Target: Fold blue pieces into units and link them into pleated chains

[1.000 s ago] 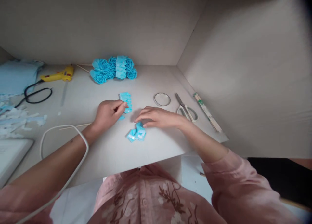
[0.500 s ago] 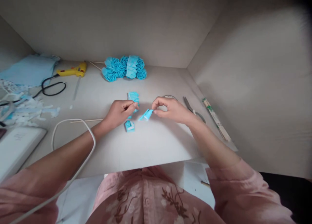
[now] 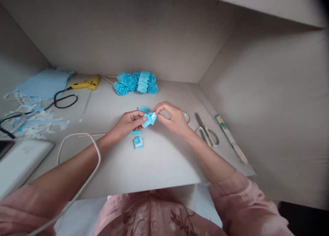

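A folded piece of blue mask fabric (image 3: 148, 121) with a white patch is held between both hands above the table. My left hand (image 3: 130, 122) pinches its left side with thumb and fingers. The fingertips of my right hand (image 3: 171, 118) close on its upper right edge. Partly hidden behind my left hand lie more folded blue pieces (image 3: 143, 109). A separate small folded blue piece (image 3: 138, 143) with a white strip rests on the table just below the hands.
Blue fabric roses (image 3: 136, 82) on sticks lie at the back. A yellow glue gun (image 3: 86, 83), blue masks (image 3: 45, 84) and white scraps (image 3: 51, 121) are at left. Scissors (image 3: 207, 129), a tape roll (image 3: 186, 117) and a stick packet (image 3: 231, 138) sit right. A white cable (image 3: 96, 150) loops over my left forearm.
My left hand has come to the blue fabric piece and now grips it together with my right hand. The piece has turned and moved slightly left. The camera view has shifted.
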`<control>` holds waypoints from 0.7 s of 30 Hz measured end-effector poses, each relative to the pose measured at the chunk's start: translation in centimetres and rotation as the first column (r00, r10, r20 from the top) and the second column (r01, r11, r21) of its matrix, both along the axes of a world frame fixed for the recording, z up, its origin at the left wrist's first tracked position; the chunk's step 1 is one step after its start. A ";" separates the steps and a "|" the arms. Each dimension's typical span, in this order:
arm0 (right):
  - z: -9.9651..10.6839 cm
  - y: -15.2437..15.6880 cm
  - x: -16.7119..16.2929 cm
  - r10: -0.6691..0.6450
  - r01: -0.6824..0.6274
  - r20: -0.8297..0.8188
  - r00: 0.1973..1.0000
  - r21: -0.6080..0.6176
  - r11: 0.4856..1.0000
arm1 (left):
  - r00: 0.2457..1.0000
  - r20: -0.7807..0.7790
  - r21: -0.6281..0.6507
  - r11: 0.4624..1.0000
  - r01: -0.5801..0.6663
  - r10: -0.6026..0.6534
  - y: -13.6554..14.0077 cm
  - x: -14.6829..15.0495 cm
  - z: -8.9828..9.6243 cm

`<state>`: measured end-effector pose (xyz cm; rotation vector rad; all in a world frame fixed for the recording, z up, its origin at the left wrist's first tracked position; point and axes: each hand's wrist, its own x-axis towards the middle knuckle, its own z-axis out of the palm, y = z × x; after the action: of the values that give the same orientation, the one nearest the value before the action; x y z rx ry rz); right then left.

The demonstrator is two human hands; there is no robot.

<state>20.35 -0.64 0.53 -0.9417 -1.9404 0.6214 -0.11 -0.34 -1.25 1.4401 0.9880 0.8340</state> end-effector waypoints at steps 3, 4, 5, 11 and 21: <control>-1.0 0.2 0.0 0.048 -0.127 -0.266 0.963 -0.287 0.949 | 0.999 -0.027 0.028 0.999 -0.020 0.021 0.1 0.1 0.0; -1.3 0.1 0.1 0.047 -0.187 -0.346 0.937 -0.383 0.904 | 0.999 -0.038 0.046 0.999 -0.020 0.021 0.1 0.1 0.0; -1.5 0.0 0.1 0.036 -0.235 -0.403 0.914 -0.456 0.859 | 0.999 -0.049 0.065 0.998 -0.017 0.020 0.1 0.1 -0.1; -2.2 -0.2 0.2 0.020 -0.160 -0.300 0.954 -0.448 0.880 | 0.994 -0.107 0.150 0.989 -0.008 0.025 0.0 0.1 -0.7; -2.5 0.7 0.7 -0.223 0.013 -0.380 0.897 -0.483 0.875 | 0.978 -0.159 0.148 0.976 0.157 -0.133 -1.1 0.5 -0.4</control>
<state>21.02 0.07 -1.93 -1.1015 -1.3447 1.1560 0.35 -1.42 -1.66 1.7109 0.9292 0.7194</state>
